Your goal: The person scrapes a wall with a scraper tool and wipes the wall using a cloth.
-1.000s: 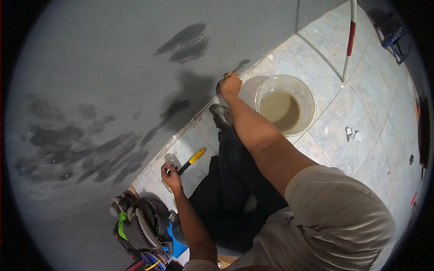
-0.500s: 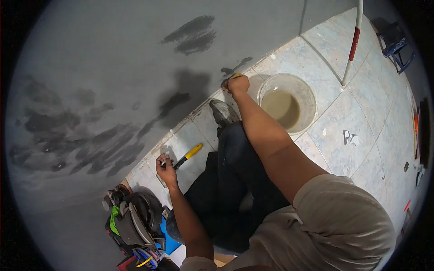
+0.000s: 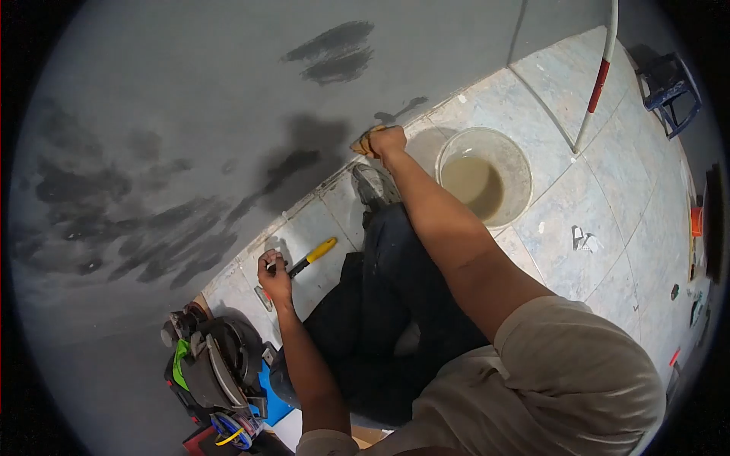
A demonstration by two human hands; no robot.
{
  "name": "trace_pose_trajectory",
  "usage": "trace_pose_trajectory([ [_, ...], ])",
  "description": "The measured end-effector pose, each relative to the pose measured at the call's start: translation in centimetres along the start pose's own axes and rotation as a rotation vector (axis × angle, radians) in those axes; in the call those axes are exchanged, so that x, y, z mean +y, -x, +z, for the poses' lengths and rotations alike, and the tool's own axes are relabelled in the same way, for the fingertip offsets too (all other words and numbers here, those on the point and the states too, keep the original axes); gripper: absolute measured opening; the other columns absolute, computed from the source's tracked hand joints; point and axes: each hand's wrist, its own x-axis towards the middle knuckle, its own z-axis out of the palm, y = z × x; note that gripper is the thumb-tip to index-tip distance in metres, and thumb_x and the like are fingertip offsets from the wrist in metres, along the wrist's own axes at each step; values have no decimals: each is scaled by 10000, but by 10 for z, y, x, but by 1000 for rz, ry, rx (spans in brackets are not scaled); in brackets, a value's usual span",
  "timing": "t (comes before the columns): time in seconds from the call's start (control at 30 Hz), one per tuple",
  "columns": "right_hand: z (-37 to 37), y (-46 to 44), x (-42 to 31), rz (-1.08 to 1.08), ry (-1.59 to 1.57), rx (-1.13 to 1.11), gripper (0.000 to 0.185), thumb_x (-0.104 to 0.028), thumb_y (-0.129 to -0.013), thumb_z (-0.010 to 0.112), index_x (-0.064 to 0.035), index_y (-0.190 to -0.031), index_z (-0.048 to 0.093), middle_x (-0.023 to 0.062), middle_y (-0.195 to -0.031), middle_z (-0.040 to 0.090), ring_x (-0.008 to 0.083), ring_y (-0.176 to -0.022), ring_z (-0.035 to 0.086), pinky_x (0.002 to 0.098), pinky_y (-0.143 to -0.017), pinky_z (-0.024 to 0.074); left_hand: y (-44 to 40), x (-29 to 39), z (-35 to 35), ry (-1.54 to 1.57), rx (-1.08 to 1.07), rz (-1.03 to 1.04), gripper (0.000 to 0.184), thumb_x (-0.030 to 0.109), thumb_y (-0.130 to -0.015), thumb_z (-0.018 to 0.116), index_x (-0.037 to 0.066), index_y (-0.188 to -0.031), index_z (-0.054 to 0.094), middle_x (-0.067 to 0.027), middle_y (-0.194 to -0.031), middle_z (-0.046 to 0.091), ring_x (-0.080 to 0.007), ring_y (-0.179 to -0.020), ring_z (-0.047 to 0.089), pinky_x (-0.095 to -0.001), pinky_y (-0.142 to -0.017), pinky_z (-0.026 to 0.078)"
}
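My right hand (image 3: pixel 389 142) is closed on a yellow-brown sponge (image 3: pixel 366 142), held against the foot of the grey wall (image 3: pixel 205 106), just above my shoe (image 3: pixel 372 185). Dark wet-looking patches mark the wall. My left hand (image 3: pixel 276 280) has its fingers curled, with something small and dark between them that I cannot make out. Beneath that hand a scraper-like tool with a yellow and black handle (image 3: pixel 322 249) lies on the tiles, partly hidden. To the right of my right forearm stands a translucent bucket (image 3: pixel 518 178) with murky greyish water in it.
A pile of tools with a black power tool (image 3: pixel 228 365) lies at lower left. A red-and-white pole (image 3: pixel 599 83) stands on the tiled floor (image 3: pixel 601 182) beyond the bucket. White scraps (image 3: pixel 583 240) lie on the tiles, and a blue stool (image 3: pixel 673 95) is at far right.
My right hand has moved left along the wall's base with the sponge, which now shows more. My left hand stays over the tool. The view has shifted slightly.
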Motion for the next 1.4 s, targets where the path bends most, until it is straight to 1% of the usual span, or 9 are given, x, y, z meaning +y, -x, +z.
trace_pose_trajectory([
  [0.07,-21,20,-12,73,23,33,226,-87,-813,720,84,-949,661,182,-782,730,293,-585,723,382,-542,576,1,-4,-5,21,-6,15,182,118,-990,671,26,-1146,664,-30,-969,679,-151,-744,672,-275,-654,513],
  [0.13,-36,15,-16,45,34,-268,383,-166,-784,733,115,-1027,639,298,-1002,727,356,-878,762,375,-765,611,3,8,-1,22,31,-53,155,84,-967,670,16,-1106,658,-56,-957,690,-147,-735,673,-280,-684,530],
  [0.17,-27,22,-16,52,-56,74,300,-164,-785,750,90,-923,671,265,-977,742,341,-833,765,348,-715,611,3,14,0,-3,33,-51,162,85,-966,675,15,-1112,658,-56,-947,695,-144,-729,673,-268,-686,531],
  [0.37,-42,45,-24,-301,66,77,316,-164,-786,744,80,-983,709,247,-1043,745,340,-961,749,358,-867,587,0,12,3,-64,-7,-12,165,93,-961,684,22,-1108,665,-66,-942,704,-144,-744,689,-271,-689,541],
  [0.47,-53,45,-30,-51,242,-24,392,-180,-765,744,60,-1073,705,259,-1132,725,350,-1054,720,372,-948,557,1,4,2,-3,10,-27,163,95,-961,681,24,-1107,667,-71,-948,710,-150,-752,694,-274,-692,541],
  [0.8,-36,30,-11,-283,108,42,351,-240,-761,765,21,-994,737,219,-1099,738,353,-1056,716,366,-939,560,0,13,2,-45,-46,-43,200,102,-983,673,16,-1161,649,-45,-1009,675,-141,-767,672,-267,-683,513],
  [1.0,-11,13,-7,-362,550,-23,395,-224,-720,753,57,-996,737,234,-1108,728,370,-1062,706,373,-927,562,-4,13,3,4,-35,19,174,81,-984,662,4,-1139,641,-56,-1048,660,-147,-812,669,-283,-759,560],
  [1.13,-39,38,-28,-325,133,-184,408,-206,-723,726,83,-1011,719,285,-1118,716,398,-1034,718,400,-886,578,-2,13,3,-81,-68,-24,167,82,-985,661,16,-1138,648,-46,-1020,648,-145,-772,656,-287,-745,561],
  [1.4,-85,-9,-35,39,-94,552,284,-132,-809,716,83,-994,703,275,-1047,713,431,-997,705,467,-872,571,-8,-1,3,35,-22,58,191,104,-981,674,22,-1153,662,-48,-968,686,-153,-754,683,-276,-683,526],
])
